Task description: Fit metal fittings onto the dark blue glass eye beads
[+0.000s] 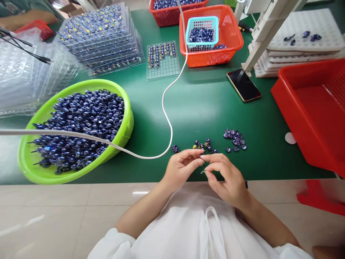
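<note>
My left hand is closed in a pinch, thumb and forefinger on a small glossy dark-blue piece that looks like an earbud shell. Fingertips of my right hand touch the same piece from the other side, while its thumb and a finger pinch a tiny pale bit too small to name. Just beyond my hands lie several loose dark-blue parts, some with yellow on them. A small cluster of dark parts is left of these, and round dark caps are spread to the right.
A lime-green basket heaped with dark-blue hooked pieces stands left. Behind are stacked clear trays, a part-filled tray and an orange basket. A white cable crosses the table. A phone and red bin sit right.
</note>
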Action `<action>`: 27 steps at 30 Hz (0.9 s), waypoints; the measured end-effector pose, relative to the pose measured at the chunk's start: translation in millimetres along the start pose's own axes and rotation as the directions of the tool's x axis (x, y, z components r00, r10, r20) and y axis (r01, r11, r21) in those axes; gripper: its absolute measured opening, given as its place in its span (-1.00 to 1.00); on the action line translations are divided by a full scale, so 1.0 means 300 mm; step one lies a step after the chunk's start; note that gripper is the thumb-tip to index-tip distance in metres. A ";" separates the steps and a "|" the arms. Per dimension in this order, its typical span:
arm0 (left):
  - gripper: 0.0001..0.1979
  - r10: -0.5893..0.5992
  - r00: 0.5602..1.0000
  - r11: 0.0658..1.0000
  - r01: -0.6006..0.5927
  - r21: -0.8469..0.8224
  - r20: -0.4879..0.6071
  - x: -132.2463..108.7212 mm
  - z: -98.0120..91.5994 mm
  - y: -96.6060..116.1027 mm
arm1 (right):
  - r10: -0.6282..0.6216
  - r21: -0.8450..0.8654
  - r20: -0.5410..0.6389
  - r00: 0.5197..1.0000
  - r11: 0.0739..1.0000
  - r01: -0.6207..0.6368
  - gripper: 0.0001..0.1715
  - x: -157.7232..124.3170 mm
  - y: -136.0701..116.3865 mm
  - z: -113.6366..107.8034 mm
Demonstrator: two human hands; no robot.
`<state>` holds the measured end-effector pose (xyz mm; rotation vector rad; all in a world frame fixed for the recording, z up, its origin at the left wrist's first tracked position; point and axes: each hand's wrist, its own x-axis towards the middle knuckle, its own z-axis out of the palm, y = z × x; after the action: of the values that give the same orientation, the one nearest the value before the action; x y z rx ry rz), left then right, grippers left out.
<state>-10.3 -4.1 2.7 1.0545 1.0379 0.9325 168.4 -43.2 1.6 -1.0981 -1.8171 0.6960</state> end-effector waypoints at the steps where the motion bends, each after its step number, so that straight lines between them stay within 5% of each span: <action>1: -0.77 0.012 1.000 1.000 -0.012 0.017 0.009 -0.002 -0.003 -0.003 | 0.074 0.066 -0.003 0.997 0.995 -0.074 -0.80 0.001 -0.003 -0.003; 5: -0.80 0.090 0.995 0.992 -0.093 0.089 0.038 -0.009 -0.007 -0.015 | 0.313 0.223 -0.067 0.947 0.930 -0.291 -0.89 0.014 -0.006 -0.012; 16: -0.75 0.422 0.873 0.814 -0.484 0.321 0.245 0.008 -0.023 0.004 | 0.437 0.200 0.102 0.894 0.871 -0.449 -0.87 0.050 -0.011 -0.023; 27: -0.72 0.458 0.848 0.760 -0.529 0.378 0.265 0.007 -0.023 -0.001 | 0.514 0.227 0.088 0.853 0.824 -0.519 -0.87 0.034 0.008 -0.012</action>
<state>-16.3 -0.5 1.0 1.8229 0.8630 1.0345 170.2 -32.9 5.3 -1.4317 -1.3975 1.2213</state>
